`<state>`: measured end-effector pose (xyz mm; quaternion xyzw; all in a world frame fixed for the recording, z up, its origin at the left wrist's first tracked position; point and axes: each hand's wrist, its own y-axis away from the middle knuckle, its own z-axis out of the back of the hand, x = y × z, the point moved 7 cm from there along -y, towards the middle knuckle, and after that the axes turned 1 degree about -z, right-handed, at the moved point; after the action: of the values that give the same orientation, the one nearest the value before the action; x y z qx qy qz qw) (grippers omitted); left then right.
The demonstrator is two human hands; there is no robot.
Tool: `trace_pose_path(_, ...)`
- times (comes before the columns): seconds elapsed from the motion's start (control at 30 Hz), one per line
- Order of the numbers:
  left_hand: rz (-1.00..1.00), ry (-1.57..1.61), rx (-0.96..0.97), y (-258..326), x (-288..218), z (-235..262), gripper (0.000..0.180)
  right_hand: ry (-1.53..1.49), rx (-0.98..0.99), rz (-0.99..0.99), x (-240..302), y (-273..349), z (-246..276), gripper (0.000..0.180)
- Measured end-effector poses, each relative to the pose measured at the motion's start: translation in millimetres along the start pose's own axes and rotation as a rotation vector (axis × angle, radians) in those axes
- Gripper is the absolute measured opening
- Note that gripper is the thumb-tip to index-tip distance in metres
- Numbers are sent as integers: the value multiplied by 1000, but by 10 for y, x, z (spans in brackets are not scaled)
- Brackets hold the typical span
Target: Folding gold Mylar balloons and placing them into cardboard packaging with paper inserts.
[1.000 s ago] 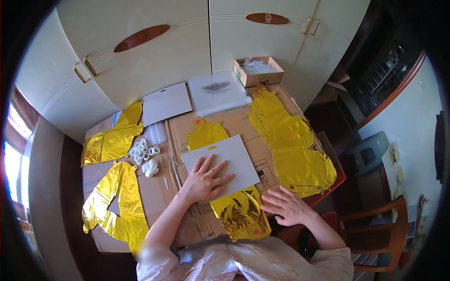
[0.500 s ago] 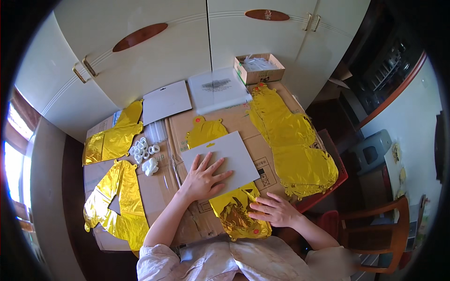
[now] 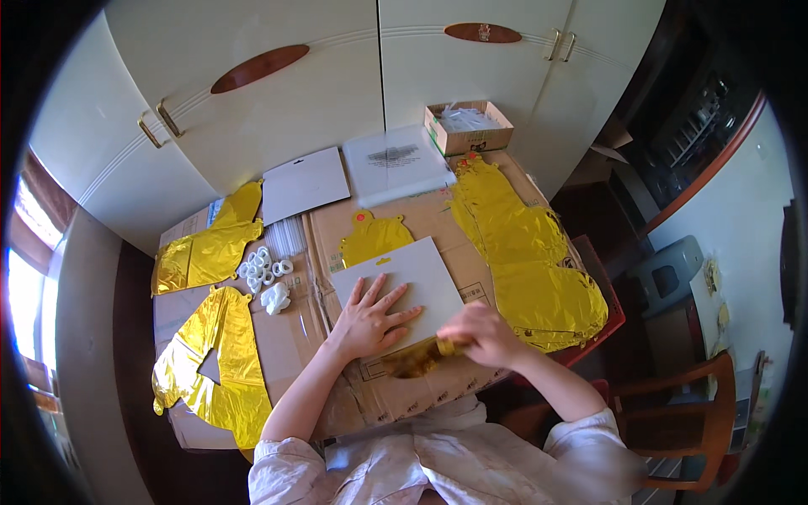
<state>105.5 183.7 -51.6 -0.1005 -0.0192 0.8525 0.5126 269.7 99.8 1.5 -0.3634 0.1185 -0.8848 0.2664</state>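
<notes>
My left hand (image 3: 370,321) lies with fingers spread, pressing a white card (image 3: 425,273) with a hang hole against the cardboard-covered table. Under the card is a flat gold foil balloon (image 3: 376,237); its far end, with a red dot, sticks out beyond the card. At the card's near right corner, my right hand (image 3: 481,335) is closed on the balloon's near end, which is lifted off the cardboard and blurred by motion. The card covers the balloon's middle.
More flat gold balloons lie at right (image 3: 539,269) and left (image 3: 215,362). White rings (image 3: 261,268), clear straws (image 3: 286,237), another white card (image 3: 307,185) and clear bags (image 3: 397,164) sit on the cardboard. An open box (image 3: 469,128) of white pieces stands at the back.
My right hand has gone from resting with fingers apart on the balloon's near end to gripping it and lifting it toward the card. My left hand stays on the card.
</notes>
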Motion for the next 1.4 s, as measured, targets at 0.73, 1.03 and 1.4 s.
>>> trace_pose_path(0.73,-1,331,-171,67,156,12,42,116,-88,-154,-927,-737,-513,35)
trace_pose_path(1.03,207,-153,-241,391,175,237,36,255,-80,-117,-953,-709,-606,30)
trace_pose_path(1.4,-156,61,-13,357,-1242,93,65,151,-119,-184,-983,-714,-554,27)
